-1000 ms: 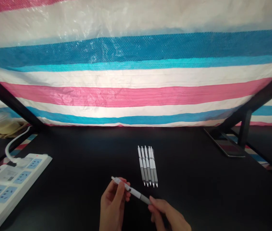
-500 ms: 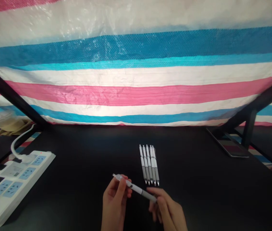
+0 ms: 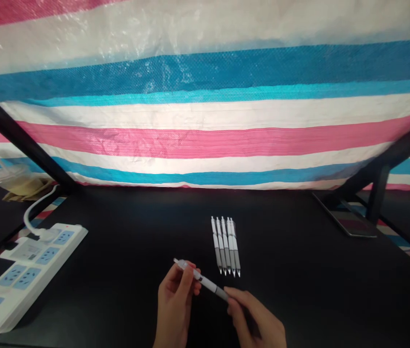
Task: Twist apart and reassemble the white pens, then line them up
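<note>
A white pen (image 3: 209,284) with a grey grip slants down to the right between my two hands, above the black table. My left hand (image 3: 176,297) pinches it near the clicker end, thumb on top. My right hand (image 3: 256,314) is closed on the grey grip, and its fingers hide the tip. Just beyond my hands, several matching white and grey pens (image 3: 226,245) lie side by side in a row on the table, tips towards me.
A white power strip (image 3: 27,275) with a plug in it lies at the left. A dark tablet or phone (image 3: 346,217) rests at the right by a black frame leg (image 3: 377,193). A striped sheet (image 3: 205,142) hangs behind the black table (image 3: 128,227). A plastic cup (image 3: 12,175) stands far left.
My right hand has slid up along the pen and closed on its grey grip, covering the tip. The pen and my left hand have shifted slightly right in view.
</note>
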The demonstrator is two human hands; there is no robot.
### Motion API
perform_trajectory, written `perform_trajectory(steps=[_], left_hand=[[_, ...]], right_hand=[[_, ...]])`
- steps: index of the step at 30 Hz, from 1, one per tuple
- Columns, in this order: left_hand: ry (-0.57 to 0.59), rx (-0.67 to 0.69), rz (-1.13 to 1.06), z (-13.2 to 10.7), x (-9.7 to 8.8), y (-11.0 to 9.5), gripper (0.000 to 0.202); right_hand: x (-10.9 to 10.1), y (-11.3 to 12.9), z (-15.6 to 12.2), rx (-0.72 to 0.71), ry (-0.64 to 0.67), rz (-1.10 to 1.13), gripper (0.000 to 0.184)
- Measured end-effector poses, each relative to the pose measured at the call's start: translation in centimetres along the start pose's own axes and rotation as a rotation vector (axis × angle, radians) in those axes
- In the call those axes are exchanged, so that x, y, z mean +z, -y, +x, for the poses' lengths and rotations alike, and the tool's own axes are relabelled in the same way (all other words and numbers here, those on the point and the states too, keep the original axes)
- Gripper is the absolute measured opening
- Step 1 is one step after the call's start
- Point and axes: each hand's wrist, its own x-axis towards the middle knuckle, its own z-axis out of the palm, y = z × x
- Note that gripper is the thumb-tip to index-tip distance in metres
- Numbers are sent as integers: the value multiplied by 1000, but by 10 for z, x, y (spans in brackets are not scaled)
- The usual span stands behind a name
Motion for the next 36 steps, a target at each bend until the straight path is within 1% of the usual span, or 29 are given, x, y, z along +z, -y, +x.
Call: perform_trajectory(steps=[1, 2, 3, 4, 6, 10, 12, 14, 15, 16, 18, 20, 21, 22, 24, 26, 29, 30, 33, 34, 36], left_hand=[[-1, 2, -7, 0, 0, 0, 27], [0, 3, -8, 0, 0, 0, 26], [1, 4, -2, -1, 0, 0, 26], [4, 6, 9, -1, 0, 0, 27], [9, 8, 33, -2, 0, -1, 28], [4, 5, 49, -3, 3, -2, 31], [-8, 1, 48, -3, 4, -2, 30], [-14, 1, 43, -3, 4, -1, 29], [-16, 1, 39, -2, 4, -1, 29], [-20, 3, 31, -2, 3, -1, 30], [-30, 4, 8, -1, 2, 0, 30], [-40, 2, -9, -1, 2, 0, 29], [-40, 2, -14, 0, 1, 0, 29], [-41, 3, -18, 0, 1, 1, 28], [-44, 5, -27, 0, 2, 0, 29], [-52, 5, -42, 0, 2, 0, 30], [-59, 4, -45, 0, 2, -1, 30], [-57, 2, -42, 0, 2, -1, 30], [-56, -10, -37, 0, 1, 0, 30], [-59, -11, -37, 0, 1, 0, 30], [-62, -7, -36, -1, 1, -1, 30]], right_hand=[[-2, 0, 4, 70, 118, 67, 26], [-3, 0, 8, 109, 232, 113, 35], [-3, -1, 11, 95, 319, 122, 37], [-3, -2, 13, 38, 364, 125, 35], [-2, -6, 12, -30, 321, 72, 29], [2, -13, 2, -164, 135, 10, 18], [3, -15, -1, -239, 65, -20, 22], [3, -16, -2, -265, 14, -32, 25], [2, -16, -1, -230, 15, -18, 24], [1, -15, 0, -164, 41, 12, 22], [0, -13, 3, 6, 155, 95, 21], [-1, -10, 6, 133, 246, 162, 37], [-1, -8, 7, 169, 251, 181, 43], [-1, -5, 7, 201, 227, 191, 43], [0, -1, 7, 258, 157, 202, 35], [1, 3, 7, 290, 133, 209, 35], [2, 6, 6, 293, 176, 195, 48], [2, 5, 5, 292, 184, 196, 49], [1, 1, 5, 295, 170, 225, 38], [0, 0, 5, 285, 184, 230, 37], [-1, -2, 5, 256, 223, 217, 44]])
